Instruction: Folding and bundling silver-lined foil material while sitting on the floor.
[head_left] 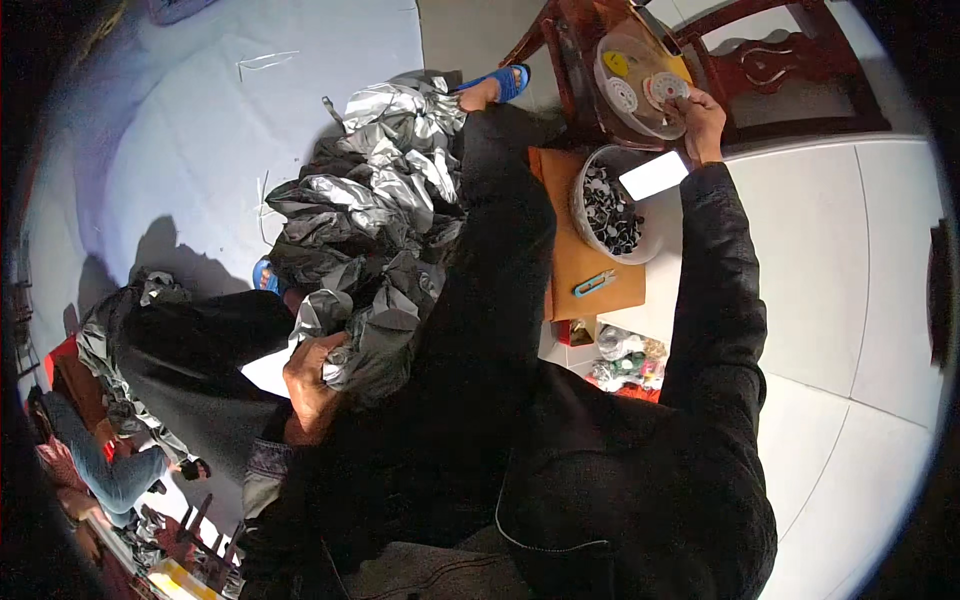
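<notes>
My left hand [315, 380] is closed on a bunched edge of dark grey, shiny fabric [385, 215], which lies in folds across my lap and between my knees. Out to the right, my right hand [704, 122] pinches a round white disc [668, 90] with small holes at the inside rim of a clear plastic tub [605, 52]. Another pale disc [622, 96] and a yellow round piece [615, 63] lie in that tub. Just below my right wrist is a bright white rectangle [654, 177], too overexposed to identify.
A clear bowl [610, 205] of small black and white pieces stands on a tan box [560, 185], beside blue thread snips [595, 283]. Dark wooden chairs [770, 65] stand at the upper right. Bagged items [628, 360] lie below the box. Another person's jeans [95, 455] show at lower left.
</notes>
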